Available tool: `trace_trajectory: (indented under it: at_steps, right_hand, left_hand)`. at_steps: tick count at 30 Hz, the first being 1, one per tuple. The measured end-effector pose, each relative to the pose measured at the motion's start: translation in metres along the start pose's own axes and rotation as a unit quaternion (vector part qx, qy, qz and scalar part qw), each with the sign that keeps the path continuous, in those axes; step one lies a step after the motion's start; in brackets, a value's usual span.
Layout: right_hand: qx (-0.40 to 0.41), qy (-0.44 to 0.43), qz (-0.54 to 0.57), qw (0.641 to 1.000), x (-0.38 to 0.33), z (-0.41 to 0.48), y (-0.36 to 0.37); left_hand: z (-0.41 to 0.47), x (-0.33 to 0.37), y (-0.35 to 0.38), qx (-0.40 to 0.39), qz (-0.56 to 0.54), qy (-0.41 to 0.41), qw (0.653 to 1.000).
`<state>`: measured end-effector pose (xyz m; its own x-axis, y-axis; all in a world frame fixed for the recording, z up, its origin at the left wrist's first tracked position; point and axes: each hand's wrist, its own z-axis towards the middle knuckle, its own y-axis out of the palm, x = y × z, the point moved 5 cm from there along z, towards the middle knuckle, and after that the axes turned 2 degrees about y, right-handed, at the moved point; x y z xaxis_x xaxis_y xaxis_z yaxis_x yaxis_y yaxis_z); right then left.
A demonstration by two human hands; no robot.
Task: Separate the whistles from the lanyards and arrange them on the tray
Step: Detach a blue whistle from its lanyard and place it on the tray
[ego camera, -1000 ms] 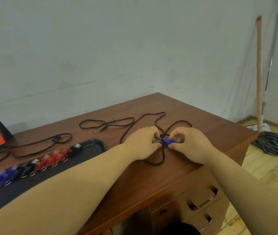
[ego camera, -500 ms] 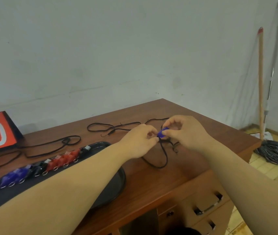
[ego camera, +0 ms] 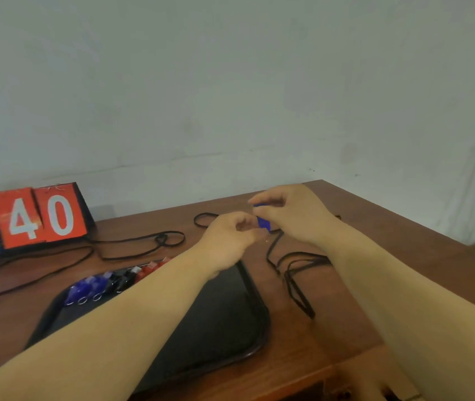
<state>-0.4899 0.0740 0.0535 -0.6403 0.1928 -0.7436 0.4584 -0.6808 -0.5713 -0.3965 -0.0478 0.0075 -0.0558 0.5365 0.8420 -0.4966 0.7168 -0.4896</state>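
Standing behind the tray's (ego camera: 255,322) left end, against the wall, is a flip scoreboard (ego camera: 28,221) w/ a blue card and red cards reading 4 and 0. Loose black lanyards (ego camera: 143,246) lie on the worktop (ego camera: 389,235) just behind the tray. Along the tray's back edge runs a row of whistles (ego camera: 106,283), blue then black then red, rings toward the near side; the left forearm hides the row's right end.

Above the tray's back right corner, the left hand (ego camera: 230,235) has fingers curled, tips pinched at the lower end of the blue whistle (ego camera: 263,222). Too blurred to tell if it's got the ring or the body. The whistle is in the air, off the worktop, between both hands.

Right of it, the right hand (ego camera: 291,212) pinches the whistle's top w/ thumb and forefinger, other fingers loosely bent. A black lanyard (ego camera: 291,273) trails from below the hands down onto the worktop, just right of the tray.
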Motion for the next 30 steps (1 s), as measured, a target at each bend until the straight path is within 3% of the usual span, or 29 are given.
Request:
trace_trajectory:
  at_steps: [4,8,12,16,18,22,30]
  right_hand:
    - [0.000,0.016,0.077,0.997,-0.010,0.016,0.022]
    - [-0.066,0.052,0.156,0.984,-0.015,0.028,0.057]
    - [-0.211,0.124,0.157,0.957,-0.006,0.038,0.101]
    - [-0.349,0.183,0.114,0.912,0.005,0.042,0.132]
    - [-0.379,0.149,0.070,0.911,0.008,0.043,0.137]
    - [-0.379,-0.006,-0.103,0.920,0.007,0.034,0.139]
    - [-0.330,-0.045,-0.213,0.919,0.012,0.031,0.143]
  left_hand:
    - [-0.012,-0.011,-0.031,0.047,-0.067,-0.032,0.996]
    - [-0.030,-0.023,-0.071,0.078,0.030,-0.028,0.996]
    - [-0.046,-0.039,-0.094,0.036,0.191,-0.037,0.980]
    - [-0.058,-0.062,-0.091,-0.024,0.268,-0.056,0.962]
    - [-0.059,-0.071,-0.088,-0.041,0.279,-0.053,0.958]
    - [-0.057,-0.080,-0.081,-0.069,0.302,-0.034,0.950]
    - [-0.060,-0.084,-0.076,-0.071,0.337,-0.008,0.939]
